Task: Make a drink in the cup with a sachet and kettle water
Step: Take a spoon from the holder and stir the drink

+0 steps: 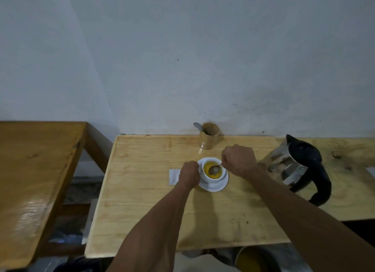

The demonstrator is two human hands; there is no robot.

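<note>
Nearly done: yellow drink fills white ceramic cup; right hand fingers pinch metal spoon stirring, left hand clenched at cup's side.

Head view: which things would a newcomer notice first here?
The white cup of yellow drink on its saucer at the table's middle, stirred with a spoon by the right hand. The left hand grips the cup's side. A steel kettle stands to the right.

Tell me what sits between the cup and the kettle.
In the head view, the right hand and its forearm cross that stretch, holding a spoon in the cup. Bare table lies under them before the kettle.
</note>
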